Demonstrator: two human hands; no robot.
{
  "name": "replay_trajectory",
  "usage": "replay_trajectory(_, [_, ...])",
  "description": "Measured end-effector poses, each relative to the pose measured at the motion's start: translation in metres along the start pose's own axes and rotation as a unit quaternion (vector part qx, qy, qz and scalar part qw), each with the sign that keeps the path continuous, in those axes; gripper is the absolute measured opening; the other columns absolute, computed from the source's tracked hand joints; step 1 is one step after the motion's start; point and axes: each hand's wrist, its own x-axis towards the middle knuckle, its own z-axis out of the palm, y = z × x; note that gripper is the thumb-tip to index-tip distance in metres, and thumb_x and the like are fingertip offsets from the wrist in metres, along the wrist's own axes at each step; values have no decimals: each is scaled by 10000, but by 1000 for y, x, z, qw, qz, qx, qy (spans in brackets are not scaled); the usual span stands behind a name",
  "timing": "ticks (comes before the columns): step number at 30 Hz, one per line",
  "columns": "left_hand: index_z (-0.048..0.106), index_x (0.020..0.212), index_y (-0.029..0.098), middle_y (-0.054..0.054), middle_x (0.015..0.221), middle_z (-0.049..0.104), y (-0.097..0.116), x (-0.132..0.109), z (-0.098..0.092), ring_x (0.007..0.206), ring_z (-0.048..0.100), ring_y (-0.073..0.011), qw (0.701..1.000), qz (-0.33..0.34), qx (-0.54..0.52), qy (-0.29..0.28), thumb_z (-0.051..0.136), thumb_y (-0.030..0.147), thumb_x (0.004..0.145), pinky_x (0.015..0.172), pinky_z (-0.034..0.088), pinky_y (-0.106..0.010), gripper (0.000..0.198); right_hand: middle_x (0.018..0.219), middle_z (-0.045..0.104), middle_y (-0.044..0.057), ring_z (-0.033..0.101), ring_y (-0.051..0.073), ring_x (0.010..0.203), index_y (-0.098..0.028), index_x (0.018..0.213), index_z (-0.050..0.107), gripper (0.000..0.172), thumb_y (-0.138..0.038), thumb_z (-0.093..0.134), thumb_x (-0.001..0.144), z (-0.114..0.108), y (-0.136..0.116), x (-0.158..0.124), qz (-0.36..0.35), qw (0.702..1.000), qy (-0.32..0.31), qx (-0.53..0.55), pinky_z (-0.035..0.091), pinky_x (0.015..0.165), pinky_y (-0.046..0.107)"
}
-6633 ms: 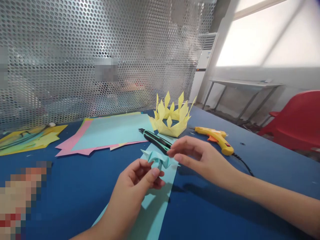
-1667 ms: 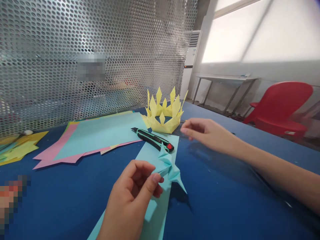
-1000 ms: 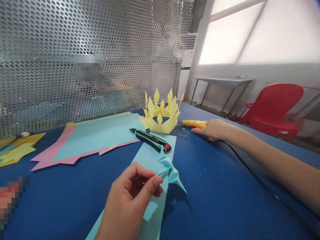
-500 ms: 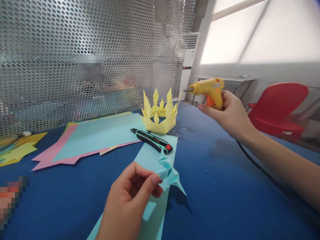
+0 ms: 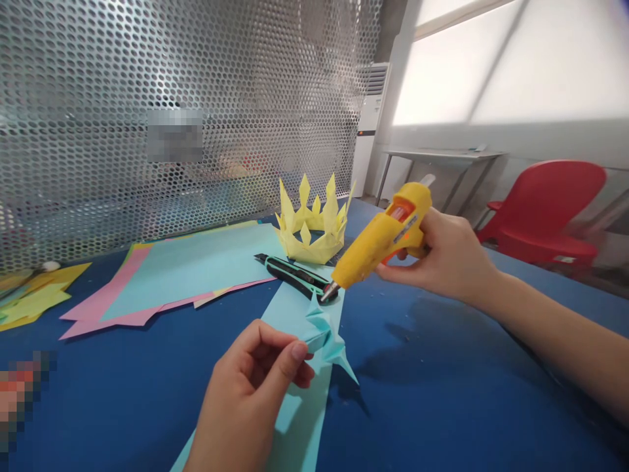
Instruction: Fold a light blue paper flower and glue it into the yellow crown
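My left hand (image 5: 255, 387) pinches one end of a folded light-blue paper piece (image 5: 328, 337) with pointed tips, held above a long light-blue paper strip (image 5: 299, 426). My right hand (image 5: 445, 255) is closed around a yellow hot glue gun (image 5: 378, 239) with an orange trigger. Its metal nozzle slants down to the left, close to the upper tip of the folded piece; I cannot tell whether they touch. Just behind lies a black and green utility knife (image 5: 295, 274), partly on the strip. Beyond it stands a yellow paper crown (image 5: 312, 242).
Stacked light-blue and pink paper sheets (image 5: 196, 269) lie at the left of the blue table (image 5: 147, 387). Yellow paper scraps (image 5: 44, 295) sit at the far left. A perforated metal panel (image 5: 196, 78) rises behind. A red chair (image 5: 545, 210) stands beyond the table at right.
My right hand has tipped the glue gun downward, and its nozzle has come down and left to the folded blue paper. My left hand has hardly moved.
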Motion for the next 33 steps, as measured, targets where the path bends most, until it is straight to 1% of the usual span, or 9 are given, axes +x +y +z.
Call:
replay_trajectory(3, [586, 667, 231, 54, 569, 654, 1, 0, 0, 586, 594, -114, 1000, -3, 4, 2, 691, 401, 767, 610, 439, -201, 224, 572, 587, -40, 558, 159, 483, -249, 842, 504, 226, -316, 625, 662, 0, 1, -1, -44, 999, 2, -22, 410, 496, 275])
replay_trajectory(7, [580, 670, 226, 49, 578, 672, 1, 0, 0, 595, 611, -120, 1000, -13, 12, 3, 679, 389, 789, 631, 449, -212, 226, 553, 580, -46, 516, 138, 453, -230, 895, 555, 219, -288, 606, 690, 5, 3, -6, -108, 993, -5, -52, 377, 459, 261])
replay_trajectory(10, [579, 672, 221, 45, 587, 680, 0, 0, -1, 600, 620, -119, 1000, -17, 13, 0, 669, 368, 801, 639, 454, -212, 215, 573, 557, -52, 479, 106, 452, -201, 884, 581, 174, -356, 602, 806, 11, 6, -10, -159, 985, -26, -63, 378, 450, 241])
replay_trajectory(12, [581, 668, 220, 42, 590, 682, -1, 0, -1, 602, 617, -121, 1000, -18, 16, -2, 665, 369, 802, 637, 451, -213, 217, 646, 567, -43, 490, 86, 491, -175, 884, 592, 246, -419, 567, 903, 14, 11, -12, -182, 980, -45, -66, 415, 474, 226])
replay_trajectory(14, [583, 662, 221, 38, 591, 683, -1, 0, -2, 601, 610, -124, 1000, -15, 20, -3, 668, 378, 796, 633, 447, -217, 224, 757, 603, -19, 537, 82, 560, -155, 934, 605, 271, -417, 538, 952, 15, 16, -14, -191, 977, -64, -68, 472, 520, 230])
replay_trajectory(17, [584, 662, 223, 35, 589, 680, -1, 1, -3, 601, 606, -130, 1000, -12, 24, -2, 671, 402, 787, 629, 446, -224, 235, 896, 642, 18, 601, 104, 664, -154, 1031, 610, 236, -370, 547, 959, 16, 23, -16, -194, 975, -83, -72, 529, 591, 259])
replay_trajectory(21, [577, 657, 224, 27, 587, 677, -1, 1, -3, 612, 618, -144, 1000, -11, 26, 0, 666, 419, 782, 630, 451, -241, 248, 963, 648, 36, 625, 123, 730, -158, 1074, 607, 240, -360, 554, 956, 16, 28, -17, -196, 974, -86, -78, 548, 636, 284])
replay_trajectory(27, [570, 658, 227, 21, 591, 679, -1, 1, -3, 607, 627, -156, 1000, -11, 20, -2, 670, 425, 768, 622, 458, -253, 248, 944, 646, 31, 617, 118, 712, -158, 1057, 609, 245, -374, 551, 956, 14, 28, -19, -211, 971, -67, -87, 542, 623, 277])
replay_trajectory(33, [573, 666, 226, 37, 596, 679, 0, 1, -3, 620, 620, -138, 1000, -13, 27, -7, 662, 411, 789, 640, 445, -233, 240, 800, 613, -9, 554, 84, 584, -153, 973, 607, 257, -400, 537, 959, 12, 25, -17, -228, 969, -28, -95, 493, 534, 232])
